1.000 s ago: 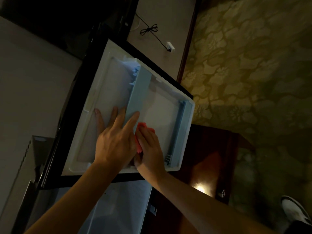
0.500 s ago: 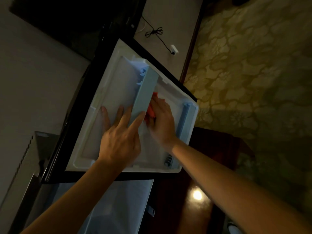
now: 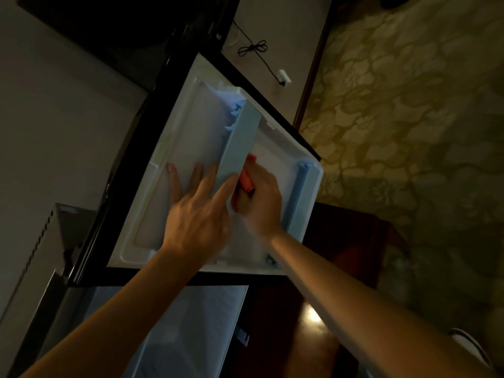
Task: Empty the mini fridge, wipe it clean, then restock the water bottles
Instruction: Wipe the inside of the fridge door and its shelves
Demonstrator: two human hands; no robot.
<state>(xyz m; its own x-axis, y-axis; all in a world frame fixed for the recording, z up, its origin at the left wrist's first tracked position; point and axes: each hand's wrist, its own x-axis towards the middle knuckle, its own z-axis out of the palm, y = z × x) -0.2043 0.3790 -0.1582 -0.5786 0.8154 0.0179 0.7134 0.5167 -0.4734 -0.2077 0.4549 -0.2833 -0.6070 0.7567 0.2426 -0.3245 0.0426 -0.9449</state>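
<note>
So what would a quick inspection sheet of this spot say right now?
Surface: inner liner of the open fridge door, white, being wiped.
Job's things: red cloth; pale blue door shelf rail; second blue rail at the door's edge. No water bottles seen.
Clutter: nothing seen.
Grips: left hand flat on the liner, steadying it; right hand shut on the cloth beside the rail.
Cables: black cord looped, running to a white plug on the wall.
Surroundings: patterned carpet, dark wood cabinet, dim light.
</note>
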